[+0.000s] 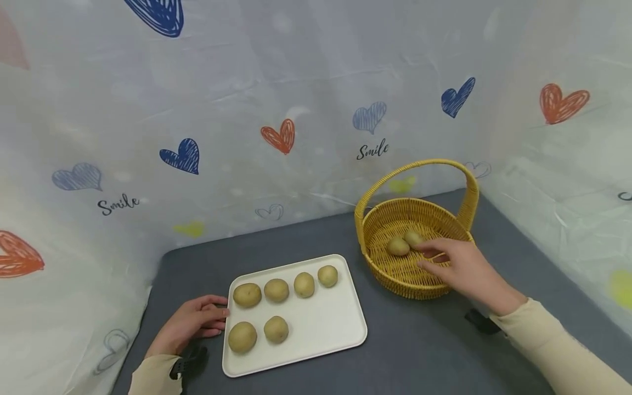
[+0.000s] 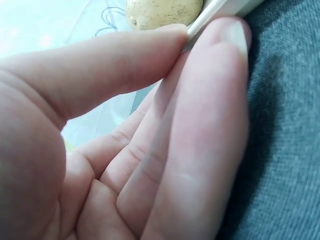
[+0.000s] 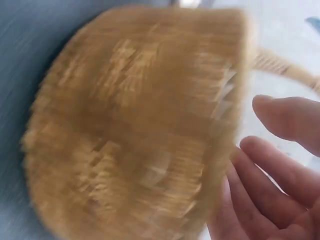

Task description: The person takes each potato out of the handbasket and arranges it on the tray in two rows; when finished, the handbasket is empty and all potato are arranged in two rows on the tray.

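Observation:
My left hand (image 1: 191, 321) pinches the left edge of a white rectangular tray (image 1: 328, 318), thumb at the rim and forefinger under it in the left wrist view. Several potatoes (image 1: 242, 337) lie on the tray, a row along its far side and two nearer at the left. My right hand (image 1: 461, 269) hovers over the right side of a yellow woven basket (image 1: 412, 289), thumb and fingers apart with nothing between them. Inside the basket are two potatoes (image 1: 398, 246), side by side; the fingertips overlap the farther one in the head view. The right wrist view shows the basket's outer wall (image 3: 125, 125), blurred.
A tall arched handle (image 1: 424, 162) rises over the basket. Tray and basket stand on a dark grey cloth-covered table (image 1: 207, 263), the basket to the tray's right. Behind and beside the table hangs a pale curtain (image 1: 316, 66) printed with hearts.

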Motion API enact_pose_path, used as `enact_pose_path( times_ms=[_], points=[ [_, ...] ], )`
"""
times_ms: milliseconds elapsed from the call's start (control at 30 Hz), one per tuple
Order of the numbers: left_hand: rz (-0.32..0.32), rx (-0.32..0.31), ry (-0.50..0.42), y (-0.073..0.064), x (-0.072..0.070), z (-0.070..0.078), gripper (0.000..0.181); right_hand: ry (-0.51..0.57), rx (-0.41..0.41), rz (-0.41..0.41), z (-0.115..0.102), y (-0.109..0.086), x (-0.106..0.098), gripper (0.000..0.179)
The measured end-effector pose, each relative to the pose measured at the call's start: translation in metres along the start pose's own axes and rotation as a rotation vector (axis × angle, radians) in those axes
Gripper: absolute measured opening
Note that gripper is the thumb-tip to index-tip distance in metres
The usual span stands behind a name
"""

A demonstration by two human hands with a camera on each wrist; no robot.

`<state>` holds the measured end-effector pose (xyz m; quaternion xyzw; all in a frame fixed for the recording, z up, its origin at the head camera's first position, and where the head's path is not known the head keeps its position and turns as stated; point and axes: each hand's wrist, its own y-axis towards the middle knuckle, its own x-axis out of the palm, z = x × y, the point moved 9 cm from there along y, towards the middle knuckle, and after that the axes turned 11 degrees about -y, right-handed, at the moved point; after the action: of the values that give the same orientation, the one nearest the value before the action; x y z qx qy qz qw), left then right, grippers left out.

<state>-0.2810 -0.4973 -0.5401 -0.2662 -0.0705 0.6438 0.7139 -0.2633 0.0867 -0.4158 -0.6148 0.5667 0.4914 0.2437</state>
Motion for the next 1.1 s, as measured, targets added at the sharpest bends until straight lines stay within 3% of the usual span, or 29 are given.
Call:
enact_pose_path(
  times_ms=[200,367,567,733,933,1100],
  points=[
    [-0.003,-0.009,-0.003,0.002,0.000,0.001,0.065,-0.041,-0.003,-0.040,0.028,0.009,-0.001,0.037],
    [0.000,-0.002,0.000,0.002,-0.002,-0.001,0.065,-0.066,0.015,-0.122,0.040,0.020,0.006,0.043],
    [-0.022,-0.003,-0.005,0.002,0.000,-0.003,0.066,-0.153,-0.040,-0.181,0.037,0.033,-0.009,0.047],
    [-0.027,-0.004,-0.010,0.002,-0.002,0.002,0.066,-0.181,-0.076,-0.212,0.028,0.055,-0.023,0.048],
    [-0.022,-0.008,-0.019,0.001,-0.001,0.001,0.066,-0.108,-0.046,-0.346,0.033,0.079,-0.002,0.053],
    [-0.025,-0.011,-0.015,-0.001,0.000,0.000,0.066,-0.092,-0.030,-0.436,0.040,0.088,0.020,0.052]
  ],
)
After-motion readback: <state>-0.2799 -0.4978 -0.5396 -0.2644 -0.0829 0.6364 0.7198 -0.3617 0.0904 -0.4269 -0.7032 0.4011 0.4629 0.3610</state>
